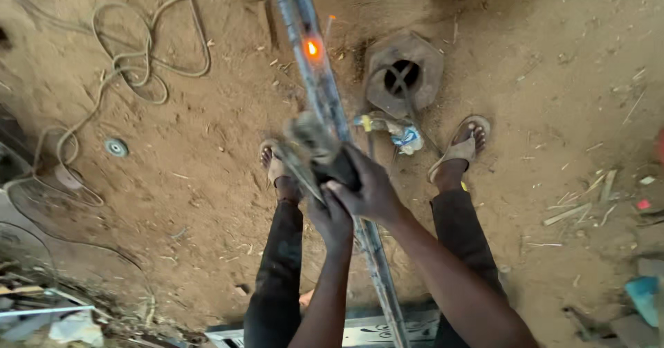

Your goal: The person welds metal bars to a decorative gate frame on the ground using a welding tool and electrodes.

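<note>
1. The metal bar (325, 92) is long and thin, and its long axis runs from the top edge of the view down between the person's legs to the bottom edge, leaning slightly to the right as it comes nearer.
2. An orange glowing spot (312, 48) sits on the bar's far part, above the hands.
3. The left hand (332, 220) and right hand (370, 189) are both clenched together around a dark, blurred tool (315, 151) held right over the bar; the grip of each is tight on it.
4. The tool is smeared by motion, so its kind and which way it points cannot be told.
5. Both ends of the bar are cut off by the frame.
6. The sandalled feet stand on the sandy floor (207, 154), one on each side of the bar.
7. A hexagonal metal piece (404, 71) with a hole lies just right of the bar.
8. Loose cables (131, 64) coil on the floor to the left.
</note>
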